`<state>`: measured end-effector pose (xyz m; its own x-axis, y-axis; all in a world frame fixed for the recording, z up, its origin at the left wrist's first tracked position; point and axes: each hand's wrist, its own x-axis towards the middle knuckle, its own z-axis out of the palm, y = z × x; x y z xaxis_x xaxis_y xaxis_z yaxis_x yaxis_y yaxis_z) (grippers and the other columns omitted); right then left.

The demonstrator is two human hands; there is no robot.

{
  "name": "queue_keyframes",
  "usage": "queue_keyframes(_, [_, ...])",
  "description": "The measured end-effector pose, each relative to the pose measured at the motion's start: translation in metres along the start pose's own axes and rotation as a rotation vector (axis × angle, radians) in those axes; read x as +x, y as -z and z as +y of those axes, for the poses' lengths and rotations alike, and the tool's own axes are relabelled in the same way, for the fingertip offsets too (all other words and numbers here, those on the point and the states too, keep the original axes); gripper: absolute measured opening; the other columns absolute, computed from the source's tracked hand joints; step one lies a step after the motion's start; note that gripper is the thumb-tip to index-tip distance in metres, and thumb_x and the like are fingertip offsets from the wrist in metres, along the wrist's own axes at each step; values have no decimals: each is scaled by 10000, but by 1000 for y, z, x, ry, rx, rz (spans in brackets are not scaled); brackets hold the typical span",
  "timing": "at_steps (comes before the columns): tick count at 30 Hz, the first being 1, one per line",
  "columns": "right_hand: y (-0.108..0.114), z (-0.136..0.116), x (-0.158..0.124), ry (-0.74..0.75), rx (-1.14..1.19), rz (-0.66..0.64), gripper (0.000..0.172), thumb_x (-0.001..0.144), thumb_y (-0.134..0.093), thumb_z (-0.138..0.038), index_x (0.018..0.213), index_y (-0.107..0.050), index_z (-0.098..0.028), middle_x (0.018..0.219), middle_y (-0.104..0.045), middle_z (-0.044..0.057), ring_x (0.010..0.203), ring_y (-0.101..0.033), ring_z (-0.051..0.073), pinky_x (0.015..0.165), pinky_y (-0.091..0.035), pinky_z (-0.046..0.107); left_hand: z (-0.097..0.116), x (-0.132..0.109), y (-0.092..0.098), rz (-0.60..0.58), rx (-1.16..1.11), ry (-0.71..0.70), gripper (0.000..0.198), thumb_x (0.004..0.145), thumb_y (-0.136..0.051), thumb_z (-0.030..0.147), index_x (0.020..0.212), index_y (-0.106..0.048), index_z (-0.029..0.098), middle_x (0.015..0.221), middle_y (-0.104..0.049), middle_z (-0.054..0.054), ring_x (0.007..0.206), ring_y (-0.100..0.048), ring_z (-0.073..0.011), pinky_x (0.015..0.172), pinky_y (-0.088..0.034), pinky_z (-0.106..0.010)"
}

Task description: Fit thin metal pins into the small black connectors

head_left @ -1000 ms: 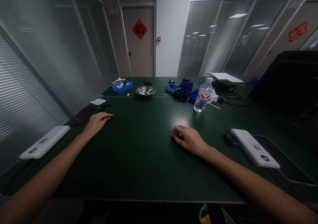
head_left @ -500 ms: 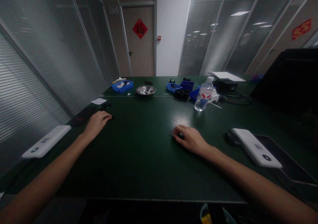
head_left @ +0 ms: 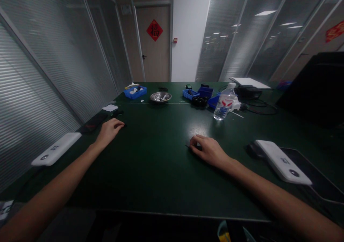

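Note:
My left hand (head_left: 109, 131) rests palm down on the dark green table (head_left: 150, 163) at the left, fingers curled loosely, with a small dark item just past its fingertips. My right hand (head_left: 209, 150) lies in the middle of the table, fingers closed over a small dark object (head_left: 194, 147) whose tip sticks out to the left. A white flat device (head_left: 56, 149) lies left of my left forearm. Another white device (head_left: 282, 161) lies right of my right hand on a dark pad (head_left: 317, 177).
At the far end stand a blue bin (head_left: 135, 92), a metal bowl (head_left: 160, 97), more blue bins (head_left: 200, 92), a water bottle (head_left: 224, 103), and cables. A black phone (head_left: 92, 123) and white paper (head_left: 110, 107) lie at the left edge. A dark monitor (head_left: 317, 88) stands right.
The view has shifted slightly, so everything sits a little further right in the picture. Both hands stay where they were on the table.

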<state>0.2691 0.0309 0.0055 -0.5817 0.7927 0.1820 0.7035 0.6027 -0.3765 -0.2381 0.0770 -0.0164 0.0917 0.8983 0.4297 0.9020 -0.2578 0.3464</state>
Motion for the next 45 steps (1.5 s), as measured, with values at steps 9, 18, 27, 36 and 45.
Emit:
queue_keyframes(9, [-3, 3, 1, -6, -5, -3, 124, 982, -591, -307, 1045, -647, -216, 1010, -678, 51, 788, -635, 183, 711, -468, 305, -7, 3, -6, 56, -90, 77, 243, 874, -679, 381, 1021, -764, 208, 1044, -731, -73, 896, -699, -234, 812, -557, -354])
queue_keyframes(18, [-1, 3, 1, -6, 2, -5, 130, 987, -595, -312, 1059, -645, -216, 1020, -679, 52, 801, -635, 185, 713, -471, 305, -17, 1, -12, 62, -51, 58, 229, 913, -658, 344, 1070, -752, 205, 1075, -738, -82, 928, -696, -241, 809, -563, -365])
queue_keyframes(27, [0, -1, 0, -12, -4, -11, 132, 991, -583, -309, 1049, -649, -209, 1014, -674, 52, 789, -630, 183, 699, -475, 306, -5, 1, 3, -68, 82, -98, 266, 976, -510, 257, 1089, -742, 194, 1123, -712, -93, 1035, -683, -258, 918, -542, -401])
queue_keyframes(36, [1, -1, -1, -3, 2, -6, 137, 985, -591, -301, 1059, -661, -210, 1007, -679, 59, 795, -635, 187, 707, -486, 307, 1, 6, -2, -13, 214, -32, 300, 955, -490, 304, 1141, -699, 194, 1199, -677, -114, 1104, -641, -286, 963, -517, -408])
queue_keyframes(45, [2, -2, -1, 5, 16, -9, 129, 986, -595, -292, 1059, -659, -206, 1022, -677, 61, 804, -637, 187, 717, -492, 311, -72, -2, 20, 104, 536, 390, 596, 999, -367, 410, 1428, -519, 25, 1264, -647, -325, 1243, -551, -485, 1042, -322, -672])
